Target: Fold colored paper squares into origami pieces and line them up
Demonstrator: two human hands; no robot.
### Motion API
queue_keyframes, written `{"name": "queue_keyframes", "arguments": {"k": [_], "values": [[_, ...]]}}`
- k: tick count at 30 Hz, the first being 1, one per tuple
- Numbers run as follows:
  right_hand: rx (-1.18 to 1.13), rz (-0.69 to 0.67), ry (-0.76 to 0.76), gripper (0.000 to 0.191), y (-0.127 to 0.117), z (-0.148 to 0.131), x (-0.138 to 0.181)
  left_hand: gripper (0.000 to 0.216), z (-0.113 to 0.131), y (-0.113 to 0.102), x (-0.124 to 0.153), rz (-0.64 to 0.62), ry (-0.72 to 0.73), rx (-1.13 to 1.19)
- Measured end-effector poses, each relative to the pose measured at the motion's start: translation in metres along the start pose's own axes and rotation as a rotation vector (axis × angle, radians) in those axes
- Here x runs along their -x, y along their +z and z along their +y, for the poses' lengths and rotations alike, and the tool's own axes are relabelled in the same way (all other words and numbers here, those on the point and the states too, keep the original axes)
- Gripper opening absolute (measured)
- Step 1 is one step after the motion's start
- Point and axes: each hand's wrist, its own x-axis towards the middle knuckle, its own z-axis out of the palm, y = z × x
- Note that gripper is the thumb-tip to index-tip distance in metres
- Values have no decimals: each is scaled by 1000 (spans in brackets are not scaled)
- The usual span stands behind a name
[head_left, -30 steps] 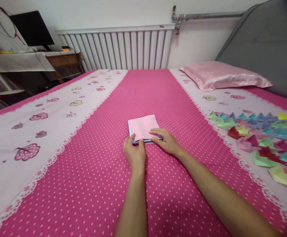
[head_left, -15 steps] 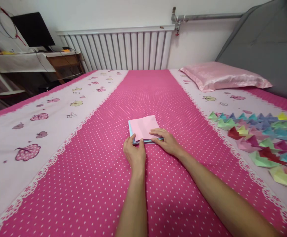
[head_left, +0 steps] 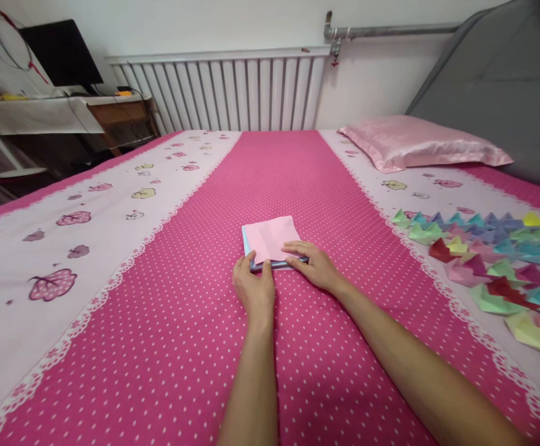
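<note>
A square pink sheet of paper lies on top of a small stack, tilted slightly so that a light blue edge shows at its left. Below its near edge, darker and blue layers of the stack peek out. My left hand grips the near left corner, its thumb on the near edge and its fingers at the left side. At the near right corner, my right hand has its fingers on top of the sheet and its thumb at the near edge. The palms hide part of both corners.
Several folded paper boats in many colours stand in rows on the right of the bed. Behind them lies a pink pillow against a grey headboard. A white radiator lines the wall; a desk with a monitor stands far left.
</note>
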Motion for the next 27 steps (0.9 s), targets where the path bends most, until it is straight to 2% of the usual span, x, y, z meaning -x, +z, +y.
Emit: {"name": "queue_keyframes", "arguments": {"k": [9, 14, 22, 27], "values": [[-33, 24, 3, 24, 0, 1, 0, 34, -2, 1, 0, 8, 7, 20], [-94, 82, 66, 19, 2, 3, 2, 32, 0, 0, 0, 14, 8, 24], [-125, 139, 123, 21, 1, 4, 2, 51, 9, -2, 4, -2, 26, -45], [-135, 141, 125, 21, 2, 6, 1, 43, 8, -2, 7, -2, 56, -93]]}}
